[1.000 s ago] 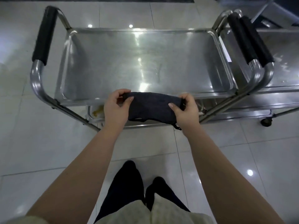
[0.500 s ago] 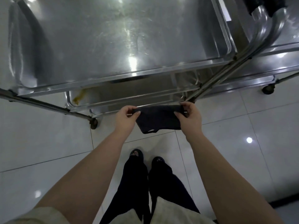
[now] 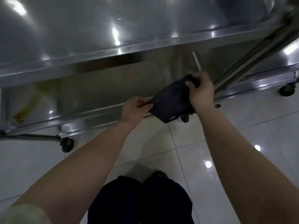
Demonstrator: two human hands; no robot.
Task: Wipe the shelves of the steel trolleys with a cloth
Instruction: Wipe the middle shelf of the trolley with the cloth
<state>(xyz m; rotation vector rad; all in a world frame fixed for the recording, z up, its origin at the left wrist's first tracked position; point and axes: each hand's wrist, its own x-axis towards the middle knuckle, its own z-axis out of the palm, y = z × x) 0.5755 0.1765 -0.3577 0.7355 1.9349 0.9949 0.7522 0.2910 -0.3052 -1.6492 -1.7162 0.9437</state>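
Head: cloth now aslant; trolley closer

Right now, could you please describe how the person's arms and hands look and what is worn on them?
Both forearms are bare, and the left hand and right hand wear no gloves. A pale sleeve edge shows on the upper left arm; no watch is visible.

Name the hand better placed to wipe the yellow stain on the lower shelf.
Probably left: the left hand pinches the cloth and sits nearer the yellow stain; the right hand is farther.
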